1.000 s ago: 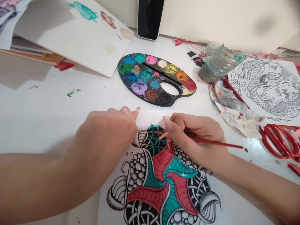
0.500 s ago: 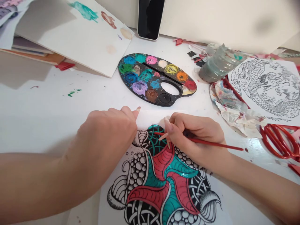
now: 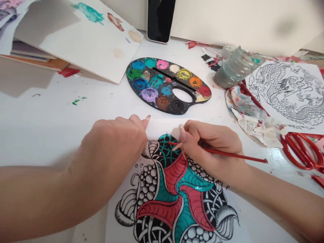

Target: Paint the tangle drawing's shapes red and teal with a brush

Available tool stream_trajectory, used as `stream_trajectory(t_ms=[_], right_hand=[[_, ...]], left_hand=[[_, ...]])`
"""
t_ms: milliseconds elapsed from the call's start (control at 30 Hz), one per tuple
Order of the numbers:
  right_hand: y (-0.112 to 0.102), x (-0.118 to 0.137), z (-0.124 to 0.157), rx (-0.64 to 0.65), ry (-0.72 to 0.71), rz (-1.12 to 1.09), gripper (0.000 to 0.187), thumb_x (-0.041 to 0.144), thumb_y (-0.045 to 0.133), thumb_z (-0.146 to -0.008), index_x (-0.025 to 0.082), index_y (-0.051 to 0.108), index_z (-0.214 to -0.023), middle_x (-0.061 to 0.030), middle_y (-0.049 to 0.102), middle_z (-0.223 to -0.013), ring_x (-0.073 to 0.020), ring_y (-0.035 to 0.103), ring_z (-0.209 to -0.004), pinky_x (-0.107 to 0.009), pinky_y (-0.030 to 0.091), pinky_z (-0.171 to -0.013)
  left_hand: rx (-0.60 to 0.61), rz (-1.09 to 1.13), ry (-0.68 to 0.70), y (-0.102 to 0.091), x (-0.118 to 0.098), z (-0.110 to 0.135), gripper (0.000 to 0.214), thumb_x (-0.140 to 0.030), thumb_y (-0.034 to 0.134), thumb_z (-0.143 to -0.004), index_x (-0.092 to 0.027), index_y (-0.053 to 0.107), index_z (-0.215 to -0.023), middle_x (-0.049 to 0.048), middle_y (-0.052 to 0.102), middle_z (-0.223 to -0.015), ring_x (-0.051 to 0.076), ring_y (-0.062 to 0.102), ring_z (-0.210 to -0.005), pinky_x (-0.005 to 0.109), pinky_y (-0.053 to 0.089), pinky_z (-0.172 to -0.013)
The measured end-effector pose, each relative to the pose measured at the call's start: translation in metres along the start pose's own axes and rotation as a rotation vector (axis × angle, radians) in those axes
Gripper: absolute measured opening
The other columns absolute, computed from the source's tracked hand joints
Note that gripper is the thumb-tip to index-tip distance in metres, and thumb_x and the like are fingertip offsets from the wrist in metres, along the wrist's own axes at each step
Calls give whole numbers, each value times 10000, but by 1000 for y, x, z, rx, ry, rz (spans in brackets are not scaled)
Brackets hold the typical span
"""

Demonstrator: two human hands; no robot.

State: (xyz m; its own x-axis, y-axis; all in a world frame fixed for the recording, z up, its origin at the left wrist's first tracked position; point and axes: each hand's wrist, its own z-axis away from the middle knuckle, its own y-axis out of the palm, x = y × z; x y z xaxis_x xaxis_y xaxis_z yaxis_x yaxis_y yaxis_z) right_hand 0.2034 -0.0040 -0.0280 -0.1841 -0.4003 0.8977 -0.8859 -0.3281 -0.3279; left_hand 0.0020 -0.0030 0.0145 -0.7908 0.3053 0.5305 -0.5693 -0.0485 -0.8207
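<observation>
A patterned drawing (image 3: 172, 209) lies on white paper, its curved petals coloured red and teal, with black-and-white woven bands and bubbles around them. My right hand (image 3: 210, 141) is closed on a thin red paintbrush (image 3: 235, 156), its tip at the teal-lined woven band near the drawing's top. My left hand (image 3: 116, 152) rests in a fist over the paper's upper left side, knuckles up; most of its fingers are hidden beneath. Beyond both hands sits a black oval paint palette (image 3: 186, 79) with several wells of colour.
A clear plastic cup of murky water (image 3: 235, 69) stands right of the palette, beside crumpled paint-stained tissue (image 3: 255, 118). Red-handled scissors (image 3: 301, 152) and a dragon line drawing (image 3: 288, 94) lie at right. A phone (image 3: 161, 22) leans at the back; a paint-smeared board (image 3: 98, 44) is at left.
The far end of the paintbrush has shifted slightly right and the brush tip has moved a little along the woven band. The left fist holds its place; the whole view has drifted slightly.
</observation>
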Motion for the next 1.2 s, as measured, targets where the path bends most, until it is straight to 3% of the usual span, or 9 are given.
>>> stream_trajectory(t_ms=[267,533,733,933,1067,1200], right_hand=[[-2,1,1,0,-3,15,475,32,659,-1049,209,389,-701,71,428,-673,-74,392,-629,-250,375,-621],[-2,2,0,15,-12,4,471,52,647,-1079,211,395,-715,74,436,-679,-70,389,-623,-240,364,-599],[-2,3,1,5,5,30,467,16,652,-1043,213,387,-713,73,422,-684,-77,376,-628,-248,378,-620],[-1,1,-1,6,7,2,480,84,660,-1089,216,406,-704,65,448,-666,-83,386,-609,-268,366,-592],[-1,3,-2,-31,35,-21,495,63,661,-1077,211,407,-679,59,437,-641,-86,368,-590,-273,351,-577],[-2,2,-4,-127,168,-180,583,279,768,-1125,210,469,-629,25,529,-604,-98,425,-568,-270,330,-520]], left_hand=[[109,-150,84,-3,-1,-2,518,-344,277,-1189,-206,524,-755,-64,268,-520,92,50,-418,241,52,-411],[69,-108,51,-2,-1,-1,512,-372,349,-1189,-209,505,-729,-62,269,-503,80,40,-420,231,55,-412],[40,-88,37,0,0,1,522,-363,318,-1190,-214,493,-722,-52,275,-502,85,35,-433,235,66,-422],[-89,-125,50,8,4,4,551,-315,240,-1189,-221,464,-694,-53,254,-506,84,-11,-476,232,59,-445],[-52,-135,60,4,1,1,545,-303,215,-1183,-223,482,-715,-59,240,-512,92,6,-462,235,51,-440],[5,-131,74,0,0,-1,546,-276,161,-1168,-216,516,-757,-55,259,-535,106,24,-447,238,53,-432]])
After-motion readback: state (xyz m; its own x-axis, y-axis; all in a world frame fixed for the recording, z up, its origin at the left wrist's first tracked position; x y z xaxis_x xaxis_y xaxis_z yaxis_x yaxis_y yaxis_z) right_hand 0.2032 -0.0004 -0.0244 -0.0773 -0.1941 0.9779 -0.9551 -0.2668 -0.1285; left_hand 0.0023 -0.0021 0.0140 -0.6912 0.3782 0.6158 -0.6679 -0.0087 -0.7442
